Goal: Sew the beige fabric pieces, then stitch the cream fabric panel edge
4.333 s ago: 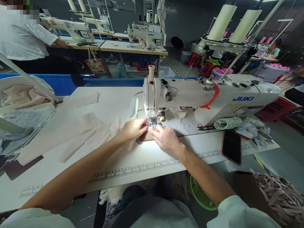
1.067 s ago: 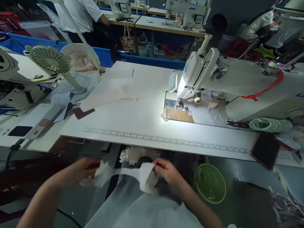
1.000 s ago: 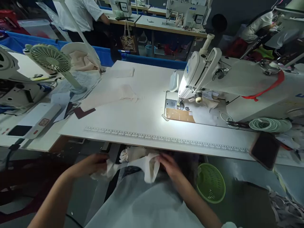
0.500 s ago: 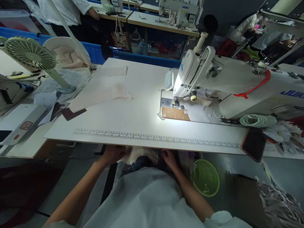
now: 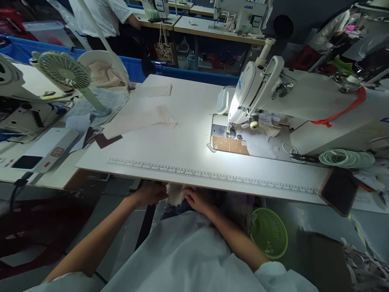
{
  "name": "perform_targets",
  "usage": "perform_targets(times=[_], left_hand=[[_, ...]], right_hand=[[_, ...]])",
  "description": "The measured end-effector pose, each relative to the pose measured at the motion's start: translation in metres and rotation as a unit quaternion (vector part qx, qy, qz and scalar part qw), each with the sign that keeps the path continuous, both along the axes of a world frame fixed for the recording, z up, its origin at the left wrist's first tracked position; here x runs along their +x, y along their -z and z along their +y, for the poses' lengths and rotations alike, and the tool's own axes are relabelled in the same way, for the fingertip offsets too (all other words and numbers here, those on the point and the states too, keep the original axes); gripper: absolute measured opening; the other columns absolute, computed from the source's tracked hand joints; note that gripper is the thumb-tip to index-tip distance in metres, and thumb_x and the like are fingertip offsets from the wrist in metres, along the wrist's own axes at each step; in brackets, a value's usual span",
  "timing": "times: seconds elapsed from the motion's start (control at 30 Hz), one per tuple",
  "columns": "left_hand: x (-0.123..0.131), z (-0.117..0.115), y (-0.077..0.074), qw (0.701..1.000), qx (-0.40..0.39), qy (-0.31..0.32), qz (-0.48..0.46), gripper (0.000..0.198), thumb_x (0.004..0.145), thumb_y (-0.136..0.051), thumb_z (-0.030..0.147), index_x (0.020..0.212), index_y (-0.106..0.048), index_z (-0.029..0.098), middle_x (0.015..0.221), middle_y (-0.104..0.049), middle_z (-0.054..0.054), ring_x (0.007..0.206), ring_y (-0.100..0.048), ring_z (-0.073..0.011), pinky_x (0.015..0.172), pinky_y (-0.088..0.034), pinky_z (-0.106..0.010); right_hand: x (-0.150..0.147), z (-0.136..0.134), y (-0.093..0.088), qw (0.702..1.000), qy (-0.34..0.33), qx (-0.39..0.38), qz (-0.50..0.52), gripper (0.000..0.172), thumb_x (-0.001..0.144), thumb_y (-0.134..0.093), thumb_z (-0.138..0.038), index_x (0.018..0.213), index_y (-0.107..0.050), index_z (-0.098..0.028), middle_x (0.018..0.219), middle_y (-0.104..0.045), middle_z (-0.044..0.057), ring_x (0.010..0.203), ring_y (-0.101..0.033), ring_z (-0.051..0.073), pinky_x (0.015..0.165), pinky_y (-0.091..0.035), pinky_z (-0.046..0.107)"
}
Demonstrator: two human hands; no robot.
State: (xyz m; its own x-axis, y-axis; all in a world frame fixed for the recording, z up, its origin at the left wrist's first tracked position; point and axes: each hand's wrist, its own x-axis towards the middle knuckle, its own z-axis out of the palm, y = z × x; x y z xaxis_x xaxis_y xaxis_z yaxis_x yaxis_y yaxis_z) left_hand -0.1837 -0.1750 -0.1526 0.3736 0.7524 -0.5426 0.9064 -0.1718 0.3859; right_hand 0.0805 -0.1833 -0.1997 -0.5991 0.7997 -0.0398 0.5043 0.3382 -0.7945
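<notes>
Below the front edge of the sewing table (image 5: 182,152), my left hand (image 5: 151,192) is closed on one side of a pale piece of fabric (image 5: 175,194) over my lap. My right hand (image 5: 197,199) pinches the other side of this fabric, its fingertips partly in the table's shadow. The tabletop hides the far part of the cloth. On the table lies a thin beige fabric piece (image 5: 142,121), with a smaller pale strip (image 5: 158,90) behind it. To the right stands the sewing machine (image 5: 246,95), its lamp lighting the needle plate (image 5: 219,130).
A dark phone (image 5: 338,190) rests at the front right edge, near a coil of pale green cord (image 5: 346,158). A green basket (image 5: 269,233) is below on the right. At left are a small fan (image 5: 65,71) and a white control box (image 5: 45,150). Another person (image 5: 100,18) is beyond.
My right hand has moved left, closer to my left hand, and now grips the pale fabric between them. The view has turned slightly left.
</notes>
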Motion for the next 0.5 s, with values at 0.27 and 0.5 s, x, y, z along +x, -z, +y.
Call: perform_targets(times=[0.27, 0.5], left_hand=[[-0.044, 0.014, 0.016, 0.994, -0.050, -0.080, -0.061, 0.038, 0.087, -0.048, 0.050, 0.092, -0.069, 0.020, 0.088, -0.072, -0.007, 0.080, -0.069, -0.0232, 0.067, -0.051, -0.025], [-0.015, 0.005, 0.054, 0.996, 0.064, -0.038, -0.044, 0.045, 0.075, -0.057, 0.045, 0.108, -0.070, 0.017, 0.109, -0.071, -0.017, 0.115, -0.059, -0.0435, 0.092, -0.053, -0.048]], right_hand=[[0.003, 0.002, 0.009, 0.999, -0.011, 0.012, -0.035, 0.031, 0.097, -0.062, -0.009, 0.127, -0.063, -0.019, 0.127, -0.064, 0.010, 0.115, -0.062, 0.027, 0.100, -0.051, 0.049], [0.003, -0.008, -0.027, 0.999, 0.007, 0.024, -0.030, 0.031, 0.088, -0.063, -0.006, 0.116, -0.071, -0.016, 0.119, -0.071, 0.012, 0.110, -0.066, 0.028, 0.097, -0.053, 0.040]])
